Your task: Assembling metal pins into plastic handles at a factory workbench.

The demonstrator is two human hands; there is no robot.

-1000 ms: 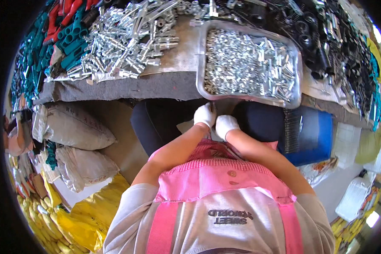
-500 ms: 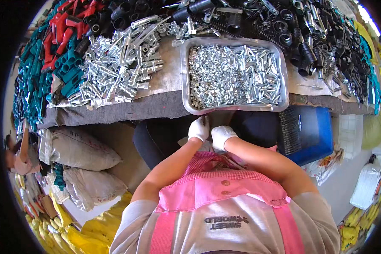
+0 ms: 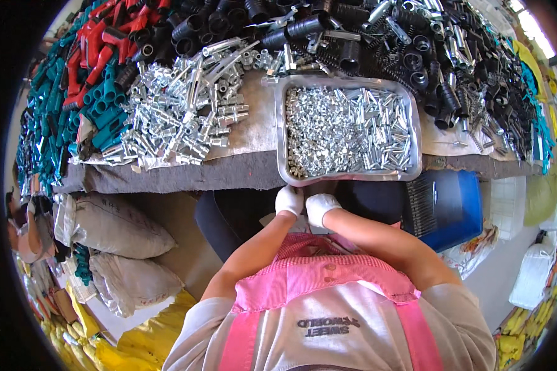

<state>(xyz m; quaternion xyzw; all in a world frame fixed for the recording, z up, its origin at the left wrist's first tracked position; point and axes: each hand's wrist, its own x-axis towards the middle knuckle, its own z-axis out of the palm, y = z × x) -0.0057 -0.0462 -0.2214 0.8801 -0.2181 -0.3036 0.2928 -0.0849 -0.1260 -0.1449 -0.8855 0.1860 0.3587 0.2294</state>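
Both my hands wear white gloves and sit close together over my lap, just below the near rim of a metal tray [image 3: 281,139]. My left hand [image 3: 289,201] is curled, its fingertips in shadow by the tray's edge. Beside it, a small gap away, my right hand [image 3: 320,209] is rounded and closed, the fingers turned inward out of sight. Whatever the hands hold is too hidden to make out. In the tray lie small shiny metal nuts [image 3: 319,133] on the left and short metal pins [image 3: 387,133] on the right.
Heaped on the cloth-covered table [image 3: 179,176] are silver metal fittings [image 3: 179,111], teal housings [image 3: 108,117], red housings [image 3: 99,49] and black sleeves and springs [image 3: 414,62]. A blue bin [image 3: 458,210] stands below right, stuffed sacks [image 3: 120,226] below left. Another person [image 3: 34,232] is at far left.
The table and tray sit slightly lower in the picture, as the view has tilted. My hands stay together, with the right one turned slightly inward.
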